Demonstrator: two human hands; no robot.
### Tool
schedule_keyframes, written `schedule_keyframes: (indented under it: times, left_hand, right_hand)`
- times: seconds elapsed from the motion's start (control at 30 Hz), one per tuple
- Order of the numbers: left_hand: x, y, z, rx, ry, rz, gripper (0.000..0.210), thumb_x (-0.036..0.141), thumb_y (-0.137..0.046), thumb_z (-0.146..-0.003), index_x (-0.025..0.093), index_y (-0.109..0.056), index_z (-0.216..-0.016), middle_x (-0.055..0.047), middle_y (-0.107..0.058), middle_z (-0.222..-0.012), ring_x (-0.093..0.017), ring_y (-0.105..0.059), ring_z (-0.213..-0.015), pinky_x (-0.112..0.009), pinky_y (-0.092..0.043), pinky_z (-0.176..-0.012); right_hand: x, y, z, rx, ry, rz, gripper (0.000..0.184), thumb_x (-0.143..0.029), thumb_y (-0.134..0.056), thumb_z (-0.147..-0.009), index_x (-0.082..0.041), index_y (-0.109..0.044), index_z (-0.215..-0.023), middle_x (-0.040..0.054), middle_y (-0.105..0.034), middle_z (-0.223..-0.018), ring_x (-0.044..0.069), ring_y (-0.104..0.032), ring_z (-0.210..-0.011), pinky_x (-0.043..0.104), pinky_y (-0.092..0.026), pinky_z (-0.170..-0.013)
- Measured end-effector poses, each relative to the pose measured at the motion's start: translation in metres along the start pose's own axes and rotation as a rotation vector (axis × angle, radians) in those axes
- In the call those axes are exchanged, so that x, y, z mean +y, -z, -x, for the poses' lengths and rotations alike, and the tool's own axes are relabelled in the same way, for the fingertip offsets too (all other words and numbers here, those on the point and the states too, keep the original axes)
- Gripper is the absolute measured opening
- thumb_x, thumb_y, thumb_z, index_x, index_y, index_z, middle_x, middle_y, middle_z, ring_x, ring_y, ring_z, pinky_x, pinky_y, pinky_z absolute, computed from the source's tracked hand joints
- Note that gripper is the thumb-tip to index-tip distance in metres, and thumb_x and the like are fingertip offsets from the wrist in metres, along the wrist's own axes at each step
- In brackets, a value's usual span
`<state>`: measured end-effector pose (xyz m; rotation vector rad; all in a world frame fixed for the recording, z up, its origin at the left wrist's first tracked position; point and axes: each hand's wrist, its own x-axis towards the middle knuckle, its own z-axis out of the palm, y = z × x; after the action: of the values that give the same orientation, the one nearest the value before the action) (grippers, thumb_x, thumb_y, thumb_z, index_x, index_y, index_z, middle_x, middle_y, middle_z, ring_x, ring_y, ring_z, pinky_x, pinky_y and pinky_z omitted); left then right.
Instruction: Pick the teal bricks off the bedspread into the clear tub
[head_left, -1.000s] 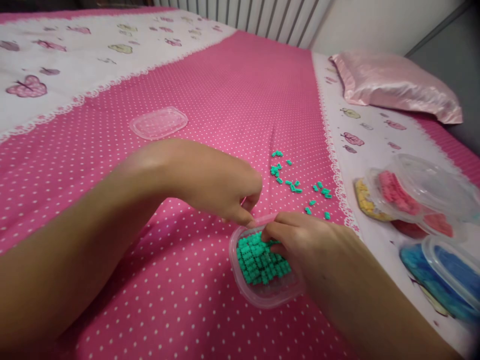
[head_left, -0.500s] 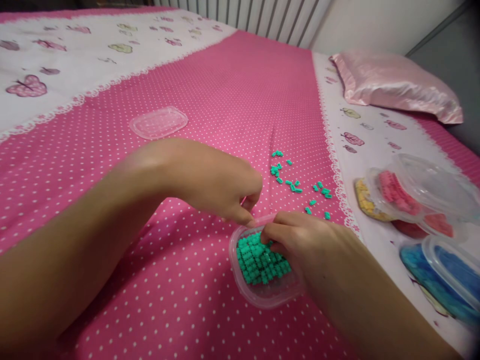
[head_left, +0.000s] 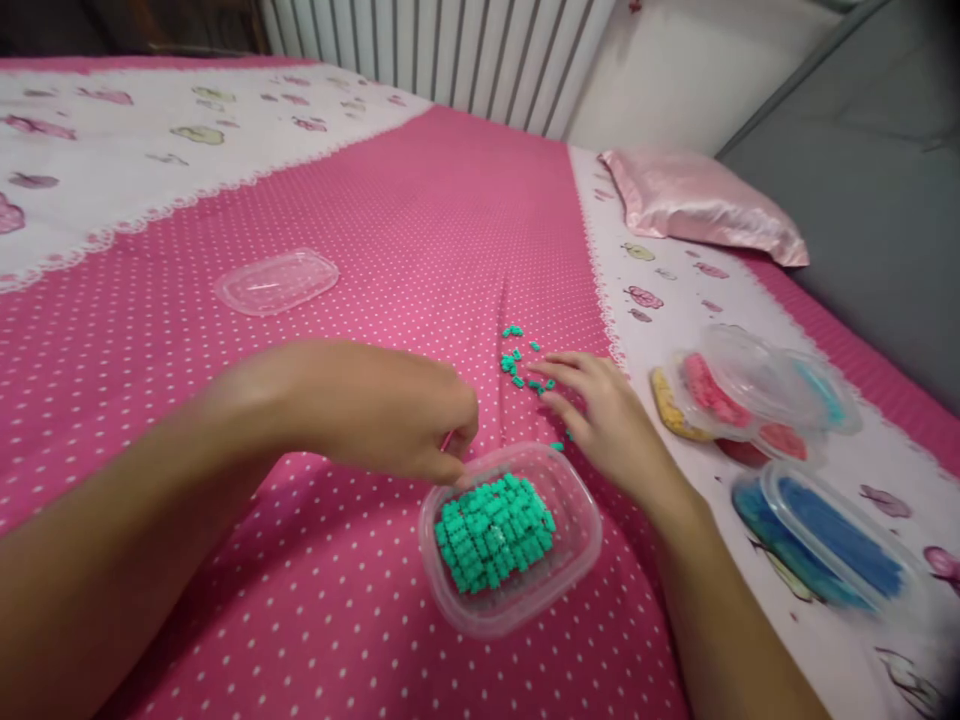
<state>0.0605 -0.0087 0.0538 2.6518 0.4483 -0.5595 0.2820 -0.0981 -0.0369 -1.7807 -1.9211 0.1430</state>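
Observation:
A clear plastic container (head_left: 577, 545) sits on the pink dotted cloth with a packed block of small green bricks (head_left: 495, 530) inside. My left hand (head_left: 397, 415) is curled at its upper left rim, thumb and fingertips closed on the edge. Beyond the container lie several loose green bricks (head_left: 510, 364), scattered in a small patch. My right hand (head_left: 604, 410) hovers over or touches that patch from the right, thumb and fingers apart. The palm hides some of the bricks, and nothing shows in its grasp.
A clear lid (head_left: 277, 282) lies flat at the left. On the right are stacked containers with pink pieces (head_left: 716, 390) and yellow pieces (head_left: 675, 408), and one with blue pieces (head_left: 832, 540). A pink pillow (head_left: 697, 205) rests farther back, near a white radiator (head_left: 442, 60).
My right hand has left the container and moved forward to the loose bricks, its fingers opening. My left hand stays at the rim. The whole view has shifted slightly.

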Motion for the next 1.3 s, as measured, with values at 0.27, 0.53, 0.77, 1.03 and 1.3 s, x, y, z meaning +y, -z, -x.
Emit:
schedule_keyframes:
  times: [0.27, 0.53, 0.77, 1.03, 1.3]
  left_hand:
    - [0.001, -0.001, 0.001, -0.024, -0.002, 0.013, 0.025, 0.029, -0.059, -0.092, 0.018, -0.069, -0.072, 0.001, -0.065, -0.061, -0.01, -0.048, -0.049, -0.024, -0.026, -0.045]
    - [-0.004, 0.0, 0.001, 0.021, -0.021, 0.06, 0.024, 0.029, -0.059, -0.091, 0.019, -0.07, -0.071, 0.0, -0.064, -0.061, -0.01, -0.051, -0.048, -0.024, -0.024, -0.043]
    - [-0.005, -0.002, -0.012, 0.472, -0.119, 0.04, 0.018, 0.034, -0.057, -0.096, 0.025, -0.068, -0.107, 0.001, -0.071, -0.093, -0.012, -0.062, -0.078, -0.022, -0.038, -0.063]
    - [0.013, -0.015, -0.039, 0.731, -0.164, -0.056, 0.004, 0.017, -0.059, -0.092, 0.016, -0.064, -0.092, -0.002, -0.069, -0.088, -0.014, -0.057, -0.076, -0.027, -0.038, -0.069]
    - [0.007, -0.014, -0.042, 0.758, -0.155, -0.199, 0.009, 0.026, -0.068, -0.091, 0.017, -0.069, -0.094, -0.003, -0.069, -0.092, -0.018, -0.06, -0.084, -0.032, -0.039, -0.075]
  right_hand:
    - [0.015, -0.017, -0.003, -0.056, -0.044, -0.088, 0.022, -0.013, -0.059, -0.092, -0.016, -0.072, -0.109, 0.0119, -0.072, -0.113, 0.024, -0.062, -0.108, 0.045, -0.046, -0.098]
    - [0.007, -0.004, -0.006, 0.004, -0.183, -0.414, 0.014, -0.024, -0.065, -0.086, -0.018, -0.07, -0.098, 0.007, -0.075, -0.095, 0.017, -0.067, -0.083, 0.036, -0.053, -0.08]
    - [-0.007, 0.013, -0.002, -0.071, -0.271, -0.869, 0.028, -0.038, -0.077, -0.08, -0.021, -0.067, -0.1, 0.0051, -0.073, -0.103, 0.015, -0.067, -0.092, 0.03, -0.052, -0.08]
    - [-0.017, 0.019, 0.0, -0.254, -0.291, -1.12, 0.026, -0.04, -0.075, -0.084, -0.022, -0.066, -0.101, 0.0048, -0.071, -0.112, 0.015, -0.065, -0.096, 0.029, -0.05, -0.084]
    - [-0.018, 0.017, 0.0, -0.263, -0.411, -1.218, 0.025, -0.036, -0.077, -0.082, -0.022, -0.072, -0.102, 0.0035, -0.072, -0.106, 0.011, -0.064, -0.087, 0.025, -0.053, -0.086]
